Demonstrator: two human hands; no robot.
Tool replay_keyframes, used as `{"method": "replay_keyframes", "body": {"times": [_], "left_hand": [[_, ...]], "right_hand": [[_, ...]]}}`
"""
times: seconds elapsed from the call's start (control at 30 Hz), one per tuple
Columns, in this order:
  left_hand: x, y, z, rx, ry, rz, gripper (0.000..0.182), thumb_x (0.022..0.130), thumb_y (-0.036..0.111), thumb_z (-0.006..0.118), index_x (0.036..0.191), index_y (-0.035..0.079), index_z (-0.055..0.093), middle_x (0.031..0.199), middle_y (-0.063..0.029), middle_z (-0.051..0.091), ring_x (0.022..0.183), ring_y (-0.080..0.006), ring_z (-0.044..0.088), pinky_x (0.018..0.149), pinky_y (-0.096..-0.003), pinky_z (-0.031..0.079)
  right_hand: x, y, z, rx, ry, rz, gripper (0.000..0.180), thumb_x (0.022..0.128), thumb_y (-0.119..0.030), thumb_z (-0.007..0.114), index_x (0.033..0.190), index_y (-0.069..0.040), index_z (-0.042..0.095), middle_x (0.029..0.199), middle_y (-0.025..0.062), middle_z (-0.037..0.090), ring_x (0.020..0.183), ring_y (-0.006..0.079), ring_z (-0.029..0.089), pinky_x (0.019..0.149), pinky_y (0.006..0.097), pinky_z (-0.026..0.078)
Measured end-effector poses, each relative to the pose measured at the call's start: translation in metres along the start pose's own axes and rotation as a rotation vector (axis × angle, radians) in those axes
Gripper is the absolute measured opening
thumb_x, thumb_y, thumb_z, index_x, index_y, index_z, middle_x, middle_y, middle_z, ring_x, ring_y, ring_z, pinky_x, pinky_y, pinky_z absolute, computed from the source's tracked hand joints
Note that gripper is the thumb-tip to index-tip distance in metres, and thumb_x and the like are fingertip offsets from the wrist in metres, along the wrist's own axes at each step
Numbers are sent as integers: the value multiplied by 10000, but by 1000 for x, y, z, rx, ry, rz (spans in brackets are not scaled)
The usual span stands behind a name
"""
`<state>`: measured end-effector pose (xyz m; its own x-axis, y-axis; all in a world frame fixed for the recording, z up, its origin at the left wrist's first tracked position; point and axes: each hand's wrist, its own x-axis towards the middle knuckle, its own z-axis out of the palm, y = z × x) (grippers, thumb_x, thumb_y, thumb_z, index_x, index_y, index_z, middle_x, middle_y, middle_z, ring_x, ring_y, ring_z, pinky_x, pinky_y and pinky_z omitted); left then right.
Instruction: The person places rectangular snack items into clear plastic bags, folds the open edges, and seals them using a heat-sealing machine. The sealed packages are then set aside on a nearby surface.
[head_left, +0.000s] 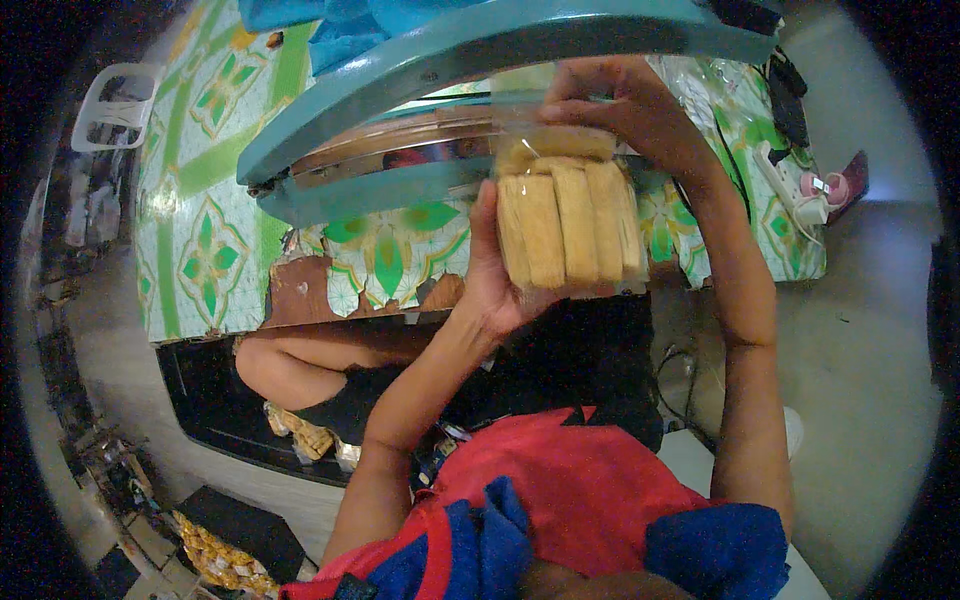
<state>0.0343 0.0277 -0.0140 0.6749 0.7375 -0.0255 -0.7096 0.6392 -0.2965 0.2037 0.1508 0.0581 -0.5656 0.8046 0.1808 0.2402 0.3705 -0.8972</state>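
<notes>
A clear plastic bag packed with several pale yellow, finger-shaped biscuits or pastries (559, 217) is held up before me. My left hand (502, 277) supports the bag from below, with the thumb along its left side. At the bag's upper end, my right hand (607, 97) pinches the clear plastic between thumb and fingers. Just beyond the bag stands a teal-framed device (360, 71) with a curved top arm, perhaps a bag sealer. Its lower part is partly hidden by the bag and my hands.
The table has a green and white patterned cover (214, 251), torn at the near edge. A white power strip (787, 184) with a pink plug-like item and cables lies right. Packed goods (304, 435) rest in a black tray at lower left. A white plastic chair (112, 109) stands beyond.
</notes>
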Motion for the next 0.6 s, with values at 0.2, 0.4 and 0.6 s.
{"method": "replay_keyframes", "body": {"times": [0.2,0.4,0.6], "left_hand": [[4,-9,15,153,206,25,933,751,821,453,1399,152,395,1327,-123,522,1134,-341,569,814,-572,524],[2,-16,21,85,294,69,914,753,828,437,1383,167,416,1295,-102,543,1092,-313,589,742,-504,554],[5,-12,17,91,280,45,875,759,824,434,1359,188,445,1277,-73,552,1075,-277,580,717,-436,542]], "right_hand": [[9,20,-3,194,-90,180,182,793,-219,735,788,-63,641,694,-34,612,622,44,537,515,223,413],[10,19,-7,170,-76,284,218,790,-235,739,806,-57,615,675,-32,583,603,52,529,499,235,403],[18,24,-17,-100,-140,187,467,778,-305,764,1113,-11,625,982,54,659,959,158,594,866,281,459]]}}
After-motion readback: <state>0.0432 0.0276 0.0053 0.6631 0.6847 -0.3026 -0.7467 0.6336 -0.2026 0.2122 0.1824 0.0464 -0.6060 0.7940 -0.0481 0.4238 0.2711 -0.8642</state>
